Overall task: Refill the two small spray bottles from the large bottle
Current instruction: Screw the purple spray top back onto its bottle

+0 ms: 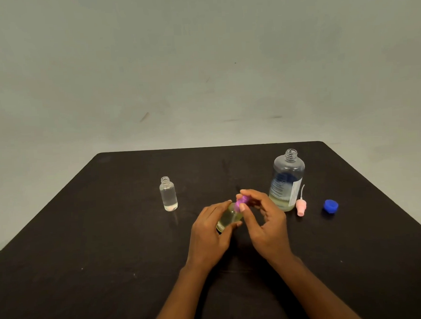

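Largely, left hand [208, 235] hides small bottle [228, 218], right hand [266, 227] pinching cap [241, 202].

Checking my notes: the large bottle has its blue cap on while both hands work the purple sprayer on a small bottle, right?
No: the head view shows the large bottle open, the blue cap lying on the table to its right.
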Motion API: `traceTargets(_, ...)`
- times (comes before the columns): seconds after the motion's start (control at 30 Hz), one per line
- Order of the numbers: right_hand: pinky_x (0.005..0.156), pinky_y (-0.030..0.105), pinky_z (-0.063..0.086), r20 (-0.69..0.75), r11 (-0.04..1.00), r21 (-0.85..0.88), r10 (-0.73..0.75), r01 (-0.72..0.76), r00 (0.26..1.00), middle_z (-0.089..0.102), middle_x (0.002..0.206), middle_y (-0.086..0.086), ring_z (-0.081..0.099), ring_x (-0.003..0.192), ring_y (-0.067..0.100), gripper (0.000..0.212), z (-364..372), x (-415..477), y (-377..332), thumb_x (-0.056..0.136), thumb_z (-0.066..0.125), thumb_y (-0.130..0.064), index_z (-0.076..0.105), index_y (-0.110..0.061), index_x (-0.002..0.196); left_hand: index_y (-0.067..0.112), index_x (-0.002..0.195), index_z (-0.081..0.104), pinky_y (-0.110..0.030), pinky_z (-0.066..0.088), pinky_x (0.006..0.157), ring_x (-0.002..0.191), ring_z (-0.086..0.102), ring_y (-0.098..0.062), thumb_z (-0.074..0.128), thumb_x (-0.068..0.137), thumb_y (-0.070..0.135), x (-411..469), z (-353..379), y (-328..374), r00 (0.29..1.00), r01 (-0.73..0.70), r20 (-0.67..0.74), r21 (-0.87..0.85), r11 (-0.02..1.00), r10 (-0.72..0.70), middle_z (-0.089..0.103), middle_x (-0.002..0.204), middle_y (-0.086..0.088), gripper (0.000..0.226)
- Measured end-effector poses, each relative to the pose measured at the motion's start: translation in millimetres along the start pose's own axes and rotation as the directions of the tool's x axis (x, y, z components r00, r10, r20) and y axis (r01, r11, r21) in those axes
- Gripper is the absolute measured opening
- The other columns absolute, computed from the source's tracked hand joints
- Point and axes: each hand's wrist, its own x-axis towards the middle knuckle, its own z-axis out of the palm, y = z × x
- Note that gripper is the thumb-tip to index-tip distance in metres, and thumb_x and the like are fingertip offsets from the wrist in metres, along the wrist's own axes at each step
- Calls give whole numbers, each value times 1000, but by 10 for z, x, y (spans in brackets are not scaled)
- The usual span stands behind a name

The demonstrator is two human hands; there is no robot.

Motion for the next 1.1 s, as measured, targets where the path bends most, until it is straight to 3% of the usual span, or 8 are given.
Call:
traceTargets(0.1,82,41,55,-46,1000,-22,17,-18,999,65,100,-10,66,96,18,26,4,-6,41,84,70,-16,62,-25,108,17,120,62,-20,48,87,102,57,-1,64,81,38,-1,4,0,1000,0,1,3,1000,0,65,111,11,44)
traceTargets(0.23,80,39,55,-54,999,-7,41,-41,998,63,93,-9,65,89,19,24,9,2,19,82,71,-29,60,-21,102,17,120,62,-21,48,87,102,56,-1,63,81,39,-3,7,-2,1000,-13,26,14,1000,12,65,112,12,45)
traceTargets(0.43,93,32,51,18,993,94,64,-66,998,66,117,-6,62,112,17,32,-10,-8,-28,91,54,-27,57,-19,122,18,120,62,-22,48,86,101,58,-2,64,82,42,5,13,2,1000,-4,16,12,1000,4,65,111,12,45)
traceTargets(0.53,89,37,54,14,997,53,62,-63,998,69,110,-3,66,107,17,26,-2,0,-14,94,52,-25,62,-20,117,17,120,63,-24,49,87,102,58,-2,64,82,41,3,15,-15,1000,-5,14,16,1000,4,65,112,11,45)
traceTargets(0.67,87,31,54,-11,996,57,62,-62,998,70,107,-5,67,103,15,22,8,5,-22,93,56,-26,64,-28,114,18,120,62,-23,49,87,103,57,-2,64,82,41,8,10,-10,1000,-7,10,15,1000,6,65,112,12,45)
traceTargets(0.83,82,26,55,-55,998,12,65,-64,996,71,97,-7,68,95,10,25,-1,8,-41,86,69,-6,65,-25,101,18,121,62,-22,49,86,102,57,-1,63,83,41,1,1,-1,1000,-14,23,13,1000,13,64,112,12,44)
traceTargets(0.97,77,28,55,-109,994,33,103,-100,989,69,87,-9,68,86,11,14,3,14,-52,78,74,-17,65,-17,88,19,119,63,-24,49,86,101,57,-1,63,82,40,9,-3,6,999,-20,30,16,1000,19,65,111,12,42)
traceTargets(1.1,86,32,55,-20,985,106,142,-140,990,69,101,-6,67,99,15,30,-8,0,-61,82,76,-21,62,-15,108,17,118,63,-21,48,86,101,57,-1,62,81,40,-1,5,10,1000,-12,9,9,1000,12,65,110,11,44)
